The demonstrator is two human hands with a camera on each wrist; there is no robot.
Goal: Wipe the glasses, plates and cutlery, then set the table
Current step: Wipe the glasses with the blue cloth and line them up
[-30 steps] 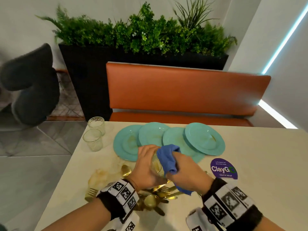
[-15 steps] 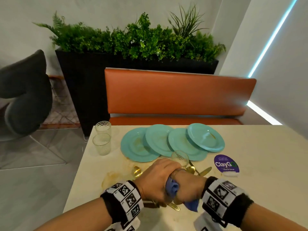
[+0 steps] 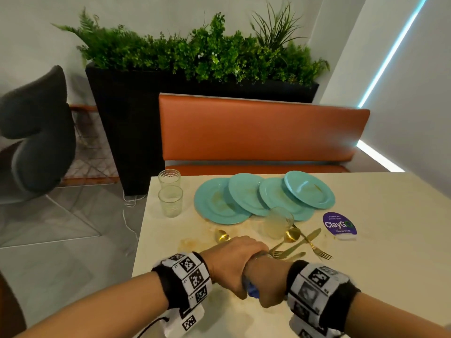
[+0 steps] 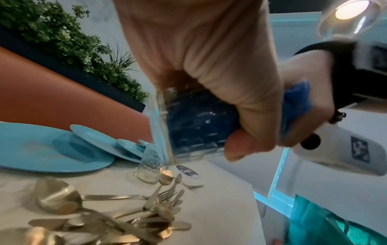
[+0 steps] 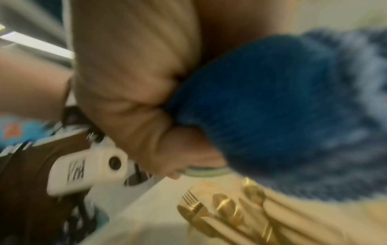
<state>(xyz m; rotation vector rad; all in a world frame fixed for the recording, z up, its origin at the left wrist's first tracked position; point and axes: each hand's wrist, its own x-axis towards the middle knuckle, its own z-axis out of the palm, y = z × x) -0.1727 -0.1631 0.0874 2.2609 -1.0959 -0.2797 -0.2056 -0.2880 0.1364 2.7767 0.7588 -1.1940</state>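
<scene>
My left hand (image 3: pixel 231 262) grips a clear ribbed glass (image 4: pixel 188 126) low over the table's near edge. A blue cloth (image 4: pixel 297 97) is stuffed into the glass, and my right hand (image 3: pixel 266 284) holds it there, pressed against the left hand. In the head view only a scrap of the cloth (image 3: pixel 252 292) shows between the hands. Several teal plates (image 3: pixel 244 198) overlap in a row at the far side, some stained. Gold cutlery (image 3: pixel 300 242) lies scattered in front of them. A cloudy glass (image 3: pixel 278 225) stands by the plates.
Two more glasses (image 3: pixel 170 201) stand at the table's far left corner. A purple sticker (image 3: pixel 339 224) lies right of the cutlery. Brownish stains (image 3: pixel 192 243) mark the tabletop. An orange bench (image 3: pixel 263 132), a planter and a dark chair (image 3: pixel 36 132) lie beyond.
Both hands have dropped and come closer to me with the glass. The cloth, earlier draped over the rim, is now mostly hidden between the hands.
</scene>
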